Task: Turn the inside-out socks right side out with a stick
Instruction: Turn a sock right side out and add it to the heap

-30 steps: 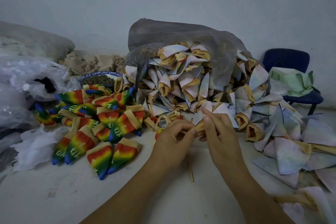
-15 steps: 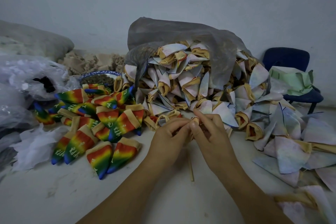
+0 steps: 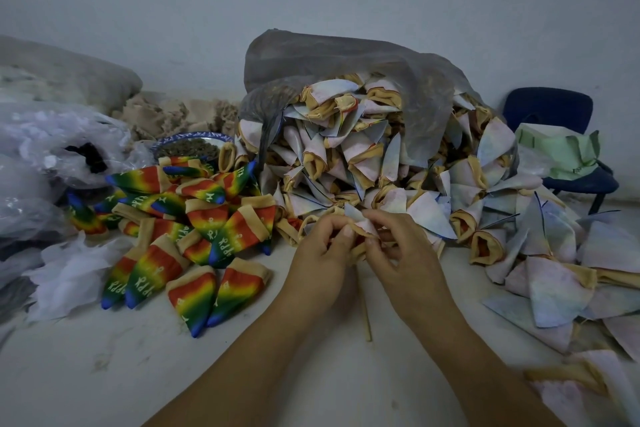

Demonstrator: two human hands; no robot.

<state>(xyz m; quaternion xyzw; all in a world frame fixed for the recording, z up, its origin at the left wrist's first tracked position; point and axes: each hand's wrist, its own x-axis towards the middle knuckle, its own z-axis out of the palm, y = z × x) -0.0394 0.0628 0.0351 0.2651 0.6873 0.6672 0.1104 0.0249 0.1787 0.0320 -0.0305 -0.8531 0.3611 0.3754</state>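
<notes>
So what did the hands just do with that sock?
The left hand and right hand kept pinching the sock on the stick and worked its tan cuff; a pale tip now pokes up above them. The stick's lower end, the rainbow socks and the pale pile stayed put.

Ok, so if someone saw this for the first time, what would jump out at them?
Probably the bright rainbow socks fanned out on the left, beside the big heap of pale inside-out socks spilling from a grey bag in the middle. In front, the left hand and right hand pinch one pale sock, with a thin stick showing below them.
</notes>
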